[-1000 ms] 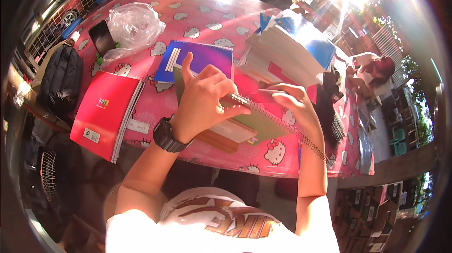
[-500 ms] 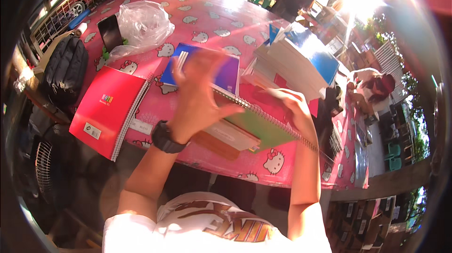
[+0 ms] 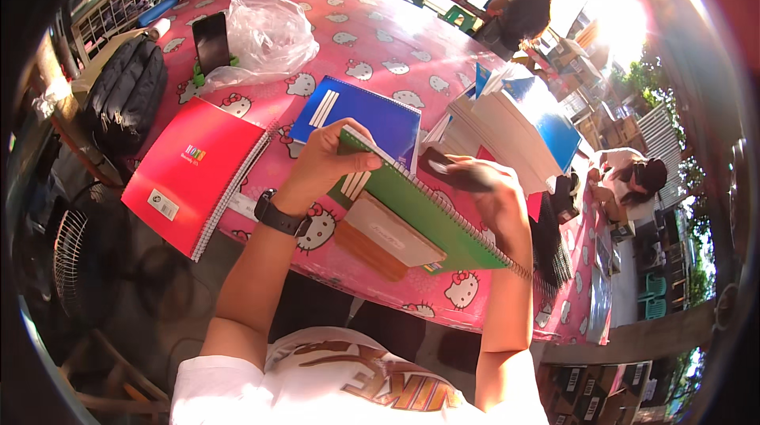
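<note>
A green spiral notebook (image 3: 427, 219) is tilted up off the table in front of me. My left hand (image 3: 336, 157) is closed on its upper left corner, thumb on the green cover. My right hand (image 3: 500, 199) is curled behind the spiral edge around something dark and oblong, too shadowed and blurred to name. A tan panel (image 3: 396, 231) with a brown strip below it overlaps the front of the green cover; whether it is attached I cannot tell. Just beyond lies a blue spiral notebook (image 3: 372, 120), and to the left a red spiral notebook (image 3: 194, 172) overhangs the table edge.
A tall stack of books (image 3: 507, 128) stands at the right. A clear plastic bag (image 3: 269, 37) and a phone (image 3: 210, 41) are at the far left, near a black bag (image 3: 127, 96). A fan (image 3: 70, 255) stands below the pink tablecloth (image 3: 348, 17). People sit farther off.
My left hand has gone from open above the green notebook to gripping its corner. The notebook's upper left corner has risen. My right hand stays near the spiral, its fingers more curled.
</note>
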`<state>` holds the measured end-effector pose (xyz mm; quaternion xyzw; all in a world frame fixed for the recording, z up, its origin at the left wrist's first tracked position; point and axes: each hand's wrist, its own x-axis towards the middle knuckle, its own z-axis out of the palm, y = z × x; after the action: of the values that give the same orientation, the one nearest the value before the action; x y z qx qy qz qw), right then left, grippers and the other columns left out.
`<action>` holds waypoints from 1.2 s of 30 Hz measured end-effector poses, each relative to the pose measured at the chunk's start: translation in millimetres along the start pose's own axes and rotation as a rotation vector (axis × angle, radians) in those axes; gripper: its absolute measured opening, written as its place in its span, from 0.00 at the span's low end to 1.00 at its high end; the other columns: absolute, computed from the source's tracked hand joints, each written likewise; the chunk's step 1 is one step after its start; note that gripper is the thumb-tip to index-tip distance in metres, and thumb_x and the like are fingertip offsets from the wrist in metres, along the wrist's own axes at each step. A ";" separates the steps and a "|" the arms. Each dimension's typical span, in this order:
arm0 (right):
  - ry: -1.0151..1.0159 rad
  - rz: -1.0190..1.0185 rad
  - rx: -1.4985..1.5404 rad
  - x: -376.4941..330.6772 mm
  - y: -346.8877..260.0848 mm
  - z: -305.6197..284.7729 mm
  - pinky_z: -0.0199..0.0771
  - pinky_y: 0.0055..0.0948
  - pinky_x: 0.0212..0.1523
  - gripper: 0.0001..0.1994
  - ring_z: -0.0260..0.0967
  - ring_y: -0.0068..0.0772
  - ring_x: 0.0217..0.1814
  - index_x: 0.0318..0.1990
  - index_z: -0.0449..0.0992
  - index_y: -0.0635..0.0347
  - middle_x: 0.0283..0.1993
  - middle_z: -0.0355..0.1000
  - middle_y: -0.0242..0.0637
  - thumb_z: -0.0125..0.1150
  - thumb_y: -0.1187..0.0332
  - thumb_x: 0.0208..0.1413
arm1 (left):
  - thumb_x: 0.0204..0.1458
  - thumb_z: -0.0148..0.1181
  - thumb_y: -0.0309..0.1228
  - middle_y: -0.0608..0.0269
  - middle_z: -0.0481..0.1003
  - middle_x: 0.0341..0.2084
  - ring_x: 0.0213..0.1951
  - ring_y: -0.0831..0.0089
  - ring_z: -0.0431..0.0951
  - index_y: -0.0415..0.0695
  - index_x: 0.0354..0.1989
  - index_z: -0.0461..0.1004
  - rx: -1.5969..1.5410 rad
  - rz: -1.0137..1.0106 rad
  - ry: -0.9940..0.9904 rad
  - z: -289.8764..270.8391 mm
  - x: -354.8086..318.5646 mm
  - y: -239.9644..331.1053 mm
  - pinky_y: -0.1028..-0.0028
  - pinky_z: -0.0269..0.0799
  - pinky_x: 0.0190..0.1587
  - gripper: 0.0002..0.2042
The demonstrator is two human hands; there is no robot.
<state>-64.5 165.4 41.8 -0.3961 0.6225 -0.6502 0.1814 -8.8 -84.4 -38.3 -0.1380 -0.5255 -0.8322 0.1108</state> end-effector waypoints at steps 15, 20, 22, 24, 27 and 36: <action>-0.112 0.072 0.164 31.8 15.9 2.8 0.66 0.27 0.44 0.29 0.68 0.27 0.41 0.47 0.74 0.69 0.38 0.74 0.40 0.57 0.48 0.50 | 0.44 0.65 0.20 0.71 0.74 0.33 0.37 0.82 0.72 0.43 0.37 0.75 -0.252 0.078 0.078 -10.0 2.8 -15.6 0.80 0.68 0.42 0.11; -0.100 0.097 -0.044 45.0 18.1 10.7 0.65 0.26 0.39 0.30 0.68 0.26 0.39 0.45 0.75 0.68 0.34 0.74 0.38 0.55 0.45 0.50 | 0.46 0.62 0.18 0.69 0.74 0.35 0.39 0.80 0.73 0.41 0.41 0.74 -0.337 0.092 0.090 -14.6 -0.7 -18.1 0.80 0.68 0.44 0.13; -0.126 0.000 0.282 46.3 15.9 11.8 0.65 0.25 0.38 0.29 0.68 0.26 0.39 0.43 0.76 0.66 0.32 0.74 0.36 0.56 0.45 0.50 | 0.47 0.61 0.18 0.67 0.74 0.36 0.40 0.79 0.74 0.41 0.43 0.74 -0.372 0.095 0.107 -16.2 -1.4 -24.2 0.79 0.69 0.45 0.13; -0.045 0.191 -0.431 53.6 15.1 6.6 0.64 0.26 0.36 0.27 0.69 0.28 0.40 0.41 0.77 0.66 0.31 0.73 0.36 0.54 0.46 0.53 | 0.49 0.59 0.18 0.66 0.74 0.38 0.41 0.79 0.74 0.41 0.45 0.73 -0.378 0.157 0.094 -16.7 1.8 -25.3 0.79 0.70 0.46 0.14; -0.003 0.088 0.131 44.1 15.6 20.3 0.61 0.25 0.34 0.26 0.65 0.25 0.35 0.39 0.77 0.66 0.28 0.70 0.33 0.53 0.46 0.53 | 0.50 0.58 0.18 0.66 0.75 0.39 0.42 0.79 0.74 0.41 0.46 0.72 -0.384 0.123 0.103 -13.3 -1.1 -31.4 0.79 0.70 0.46 0.14; 0.517 0.113 -0.302 -74.3 58.4 -72.8 0.66 0.29 0.46 0.25 0.69 0.30 0.45 0.48 0.73 0.67 0.44 0.73 0.38 0.57 0.53 0.52 | 0.45 0.67 0.24 0.71 0.75 0.36 0.38 0.83 0.73 0.42 0.43 0.75 0.077 -0.225 -0.042 -21.4 -25.2 -46.0 0.81 0.69 0.42 0.15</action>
<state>-87.4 258.7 -28.8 -0.2047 0.7585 -0.6186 -0.0083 -2.7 -83.3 -94.6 -0.0914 -0.5714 -0.8155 0.0107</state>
